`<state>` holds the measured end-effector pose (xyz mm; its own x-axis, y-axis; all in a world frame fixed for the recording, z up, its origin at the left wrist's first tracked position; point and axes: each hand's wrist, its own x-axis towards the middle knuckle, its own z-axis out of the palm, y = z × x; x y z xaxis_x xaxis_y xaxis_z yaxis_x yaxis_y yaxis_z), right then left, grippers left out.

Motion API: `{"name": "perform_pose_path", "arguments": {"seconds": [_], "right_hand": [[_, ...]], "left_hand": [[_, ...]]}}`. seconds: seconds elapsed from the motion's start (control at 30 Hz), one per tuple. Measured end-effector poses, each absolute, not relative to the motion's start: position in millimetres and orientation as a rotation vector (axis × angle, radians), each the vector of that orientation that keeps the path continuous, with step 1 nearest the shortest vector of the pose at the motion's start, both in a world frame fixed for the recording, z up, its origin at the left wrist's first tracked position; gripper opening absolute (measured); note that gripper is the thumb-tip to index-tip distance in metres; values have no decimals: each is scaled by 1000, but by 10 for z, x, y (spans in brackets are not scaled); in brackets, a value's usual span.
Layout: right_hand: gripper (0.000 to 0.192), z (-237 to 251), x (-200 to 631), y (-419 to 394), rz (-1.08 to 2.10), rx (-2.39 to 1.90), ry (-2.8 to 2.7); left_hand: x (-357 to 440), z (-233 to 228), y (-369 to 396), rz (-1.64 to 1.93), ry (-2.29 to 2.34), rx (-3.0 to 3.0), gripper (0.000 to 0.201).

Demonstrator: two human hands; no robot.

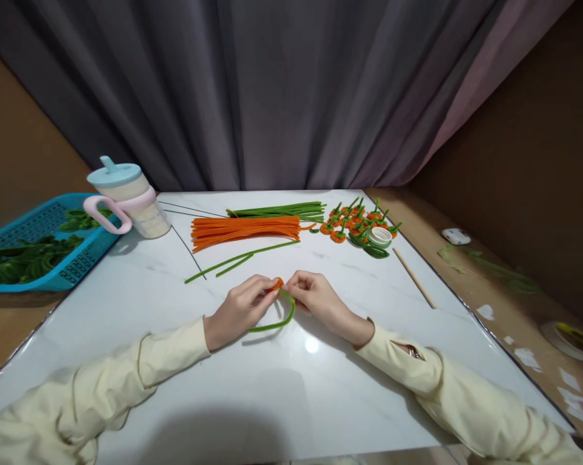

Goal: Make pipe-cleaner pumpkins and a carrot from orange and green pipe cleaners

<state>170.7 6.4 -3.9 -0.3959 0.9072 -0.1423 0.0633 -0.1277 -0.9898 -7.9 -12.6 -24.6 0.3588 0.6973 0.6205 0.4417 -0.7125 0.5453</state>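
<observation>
Head view, catalogue of the work surface and hazards noted:

1. Left hand [238,310]: fingers curled, tips pinching a small orange piece [276,283] at its left side.
2. Right hand [318,298]: fingers bunched, pinching the same orange piece from the right; both hands meet low over the white marble table [291,400], near its middle.
3. Green pipe cleaner [278,321]: joined to the orange piece, arcs down between the hands to the tabletop. Judged risk: the loose arc may spring free or untwist if either pinch slackens.
4. Loose green stems [238,259]: lying just beyond the hands. Risk: a sleeve could sweep them off line.
5. Orange pipe cleaner bundle [245,230] and green bundle [279,210]: farther back, side by side.
6. Finished orange pieces with green stalks [352,223]: heaped at back right beside a tape roll [380,236]. Risk: snagging on reach.
7. Lidded cup with pink handle [129,200]: back left, near the table edge, beside a blue basket [44,271]; a knock could tip it.
8. Wooden stick [414,278]: close to the right edge; may roll off.
</observation>
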Motion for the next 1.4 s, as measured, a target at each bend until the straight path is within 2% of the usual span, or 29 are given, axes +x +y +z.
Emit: {"name": "perform_pose_path", "arguments": {"seconds": [0.27, 0.37, 0.5, 0.6, 0.7, 0.83, 0.93, 1.17, 1.4], "right_hand": [[19, -86, 1739, 23, 1361, -1074, -1746], [16, -105, 1804, 63, 1417, -1009, -1787], [15, -86, 1873, 108, 1380, -977, -1824], [12, -61, 1913, 117, 1097, -915, -2001], [10, -60, 1950, 111, 613, -765, -2186], [27, -42, 1983, 103, -115, -445, -2410], [32, -7, 1986, 106, -349, -349, -2551], [27, -23, 1984, 114, -394, -305, -2505], [29, -41, 1993, 142, -241, -289, -2588]], "left_hand": [[-71, -272, -130, 1285, 1028, 2395, 11], [-59, -226, -137, 1203, 1156, 2160, 10], [-57, -127, -71, 1095, 1193, 1586, 21], [-78, -108, 25, 972, 1132, 1239, 26], [-90, -137, 79, 930, 1071, 1071, 28], [-79, -130, 48, 913, 1009, 1045, 31], [-71, -84, 7, 879, 971, 1077, 31], [-52, -30, -28, 837, 1022, 1167, 29], [-39, -20, -18, 837, 1006, 1075, 29]]}}
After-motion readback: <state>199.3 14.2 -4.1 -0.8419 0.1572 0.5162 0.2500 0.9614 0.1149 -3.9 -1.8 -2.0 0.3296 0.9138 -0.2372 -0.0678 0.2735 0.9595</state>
